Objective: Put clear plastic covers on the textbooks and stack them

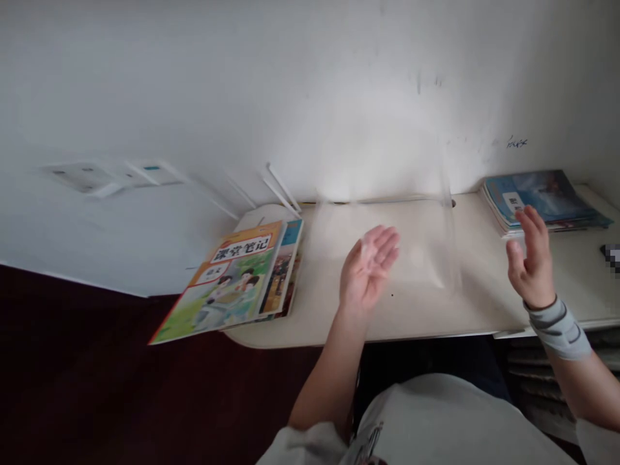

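Note:
A see-through plastic sheet or sleeve, its edges faint and blurred, spreads over the middle of the white desk and reaches up toward the wall. My left hand is at it, palm turned up and fingers stretched out; whether the plastic lies over or under the fingers I cannot tell. To the right, apart from the plastic, my right hand is raised with thumb and fingers apart and nothing between them. It is in front of a stack of books and wears a grey wrist band.
Workbooks with a green and orange cover overhang the desk's left end. Behind them stand white rods. Wall sockets are at the left. A dark object, partly blurred out, lies at the right edge.

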A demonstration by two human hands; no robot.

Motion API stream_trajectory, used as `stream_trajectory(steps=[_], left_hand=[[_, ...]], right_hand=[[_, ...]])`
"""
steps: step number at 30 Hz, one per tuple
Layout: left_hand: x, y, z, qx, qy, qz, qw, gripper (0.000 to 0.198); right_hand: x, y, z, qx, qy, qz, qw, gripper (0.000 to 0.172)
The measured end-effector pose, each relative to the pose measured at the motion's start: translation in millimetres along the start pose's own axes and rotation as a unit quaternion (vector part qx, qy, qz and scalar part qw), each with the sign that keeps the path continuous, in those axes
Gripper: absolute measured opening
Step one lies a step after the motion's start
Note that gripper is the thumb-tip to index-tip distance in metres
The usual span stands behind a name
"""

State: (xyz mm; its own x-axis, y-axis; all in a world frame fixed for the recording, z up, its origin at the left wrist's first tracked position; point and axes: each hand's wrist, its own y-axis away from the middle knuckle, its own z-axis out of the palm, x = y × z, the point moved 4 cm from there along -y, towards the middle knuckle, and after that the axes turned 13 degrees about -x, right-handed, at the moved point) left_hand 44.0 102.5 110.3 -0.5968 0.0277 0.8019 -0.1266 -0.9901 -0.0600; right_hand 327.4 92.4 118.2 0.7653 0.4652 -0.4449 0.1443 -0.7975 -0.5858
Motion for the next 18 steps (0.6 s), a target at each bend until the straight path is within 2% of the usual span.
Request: stream_trajectory(steps=[1, 3, 5, 7, 9, 11, 15, 18], left_hand=[[-7, 2, -17.7, 0.033, 0.019, -0.007, 0.999, 0.019], [-25, 9, -53.4, 0.107, 0.05, -0.033, 0.992, 0.019], [-44, 21, -82.5, 0.172, 0.07, -0.073, 0.98, 0.018], [-57, 32, -101.1, 0.209, 0.083, -0.102, 0.969, 0.014], [-59, 41, -110.2, 0.213, 0.089, -0.107, 0.967, 0.015], [-56, 47, -114.3, 0.212, 0.088, -0.1, 0.968, 0.014], [-48, 54, -121.5, 0.245, 0.076, -0.087, 0.963, 0.014], [-46, 57, -126.8, 0.245, 0.067, -0.096, 0.962, 0.017]], right_hand=[[-8, 1, -2, -0.019, 0.024, -0.015, 0.999, 0.051], [-18, 4, 9, -0.083, 0.076, -0.041, 0.993, 0.055], [-19, 11, 33, -0.167, 0.123, -0.05, 0.977, 0.059], [-12, 22, 61, -0.242, 0.154, -0.041, 0.957, 0.061], [-2, 33, 82, -0.296, 0.172, -0.027, 0.939, 0.062], [4, 43, 92, -0.325, 0.174, -0.016, 0.93, 0.065], [8, 57, 92, -0.34, 0.157, -0.021, 0.927, 0.078], [10, 68, 94, -0.373, 0.173, -0.059, 0.91, 0.079]])
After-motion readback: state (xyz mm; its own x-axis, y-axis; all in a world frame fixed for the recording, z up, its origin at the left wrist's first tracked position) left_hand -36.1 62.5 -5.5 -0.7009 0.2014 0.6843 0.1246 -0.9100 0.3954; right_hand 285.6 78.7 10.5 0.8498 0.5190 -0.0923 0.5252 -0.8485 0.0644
